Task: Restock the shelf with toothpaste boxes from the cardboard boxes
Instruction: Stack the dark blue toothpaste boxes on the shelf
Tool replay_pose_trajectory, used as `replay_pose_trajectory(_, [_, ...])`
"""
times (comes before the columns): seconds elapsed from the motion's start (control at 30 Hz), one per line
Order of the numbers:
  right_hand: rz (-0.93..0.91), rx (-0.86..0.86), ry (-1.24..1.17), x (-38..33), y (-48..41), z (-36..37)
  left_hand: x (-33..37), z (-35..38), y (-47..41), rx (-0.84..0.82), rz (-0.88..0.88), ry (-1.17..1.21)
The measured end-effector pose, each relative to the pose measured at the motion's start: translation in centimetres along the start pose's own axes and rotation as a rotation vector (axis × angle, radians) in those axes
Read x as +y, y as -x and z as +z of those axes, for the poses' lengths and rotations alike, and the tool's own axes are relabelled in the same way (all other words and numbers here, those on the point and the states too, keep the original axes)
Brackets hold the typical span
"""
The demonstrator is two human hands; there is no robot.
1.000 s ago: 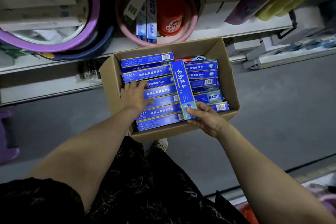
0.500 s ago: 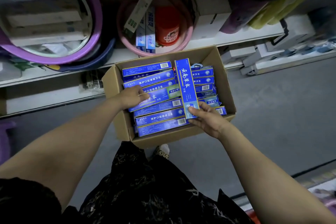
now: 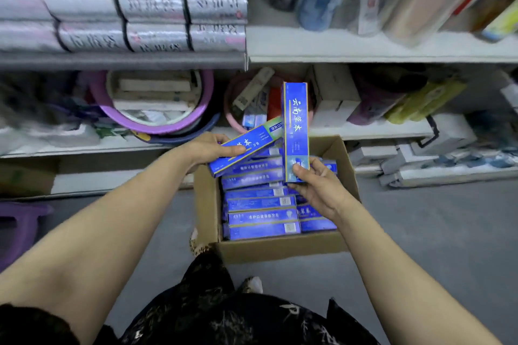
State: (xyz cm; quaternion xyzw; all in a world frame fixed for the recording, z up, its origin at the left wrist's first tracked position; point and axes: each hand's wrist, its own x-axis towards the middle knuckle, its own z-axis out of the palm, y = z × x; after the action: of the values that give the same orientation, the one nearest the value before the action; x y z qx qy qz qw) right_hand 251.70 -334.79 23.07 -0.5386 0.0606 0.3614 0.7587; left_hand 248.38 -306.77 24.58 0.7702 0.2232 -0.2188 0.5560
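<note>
The fingers (image 3: 222, 138) of my left hand (image 3: 206, 151) are wrapped round the near end of a tilted toothpaste box (image 3: 248, 145). My right hand (image 3: 318, 190) pinches the bottom of an upright toothpaste box (image 3: 296, 123). Both boxes are lifted above the cardboard box (image 3: 280, 250), which sits on the floor below the shelf (image 3: 364, 130) with more packs (image 3: 260, 203) lying flat inside. I judge them light, with thin card walls that would dent under a hard squeeze and glossy faces that could slip. I'd hold across the narrow sides near the middle to steady them.
</note>
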Motion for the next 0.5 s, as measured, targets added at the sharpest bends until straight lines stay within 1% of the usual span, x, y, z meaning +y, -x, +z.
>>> replay_pose_trajectory(0.07, [-0.085, -0.055, 0.020, -2.6, -0.1, 2.6, 2.3, -2.4, 2.0, 0.100, 0.083, -0.052])
replay_pose_trajectory(0.17, [-0.204, -0.129, 0.012, -6.7, -0.4, 6.6, 5.5, -6.0, 5.2, 0.232, 0.194, -0.033])
replay_pose_trajectory(0.27, [-0.326, -0.221, 0.040, -11.0, -0.4, 10.8, 8.6, -9.8, 9.1, 0.315, 0.281, -0.009])
replay_pose_trajectory(0.33, [-0.399, -0.284, 0.059, -13.7, 0.1, 13.7, 10.7, -12.2, 11.5, 0.394, 0.341, -0.035])
replay_pose_trajectory(0.43, [-0.513, -0.349, 0.065, -17.7, 1.2, 18.0, 13.7, -15.6, 15.3, 0.507, 0.423, -0.038])
replay_pose_trajectory(0.5, [-0.592, -0.384, 0.069, -20.3, 1.8, 20.7, 15.5, -18.0, 17.2, 0.546, 0.472, -0.033])
